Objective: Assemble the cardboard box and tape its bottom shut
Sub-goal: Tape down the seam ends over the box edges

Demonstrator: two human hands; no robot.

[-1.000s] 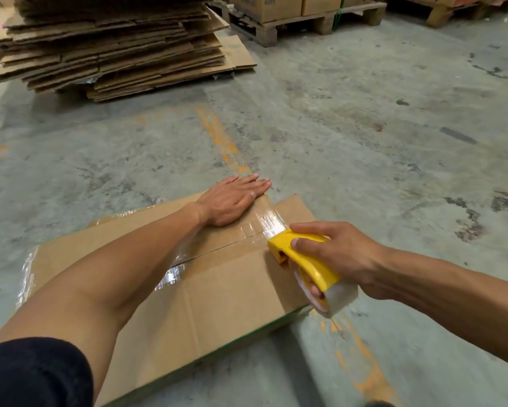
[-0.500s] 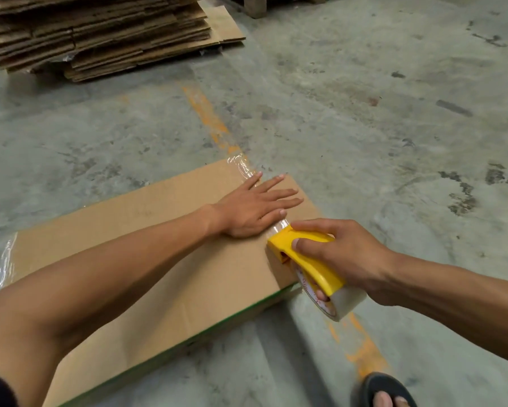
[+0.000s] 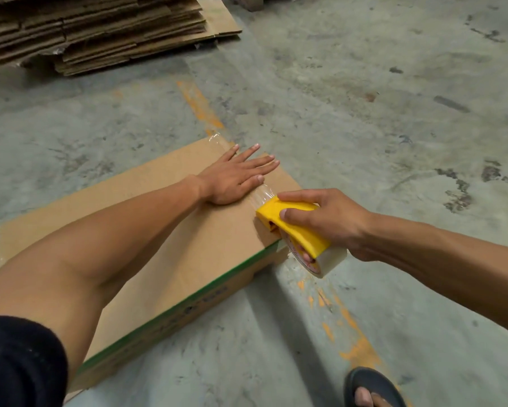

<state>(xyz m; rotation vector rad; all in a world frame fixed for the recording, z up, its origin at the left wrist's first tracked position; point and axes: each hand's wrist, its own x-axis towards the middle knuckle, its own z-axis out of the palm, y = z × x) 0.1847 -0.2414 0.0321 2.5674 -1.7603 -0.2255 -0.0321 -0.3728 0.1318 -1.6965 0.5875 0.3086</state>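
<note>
A brown cardboard box (image 3: 205,254) with a green stripe along its near edge stands on the concrete floor, its taped face up. My left hand (image 3: 236,177) lies flat on the far right part of that face, fingers spread. My right hand (image 3: 332,221) grips a yellow tape dispenser (image 3: 293,227) with a roll of clear tape (image 3: 326,264), its front end resting on the box at the right edge. A short strip of clear tape (image 3: 263,195) runs from the dispenser to beside my left thumb. Tape ends also show at the box's far corner and left edge.
A stack of flattened cardboard sheets (image 3: 100,30) lies on the floor at the far left. Worn orange paint marks (image 3: 200,107) cross the grey floor. My foot in a dark sandal (image 3: 370,389) is at the bottom right.
My left hand slid along the box top to its far right part and spread its fingers. The view tilted down, bringing my foot in. The dispenser stayed at the right edge.
</note>
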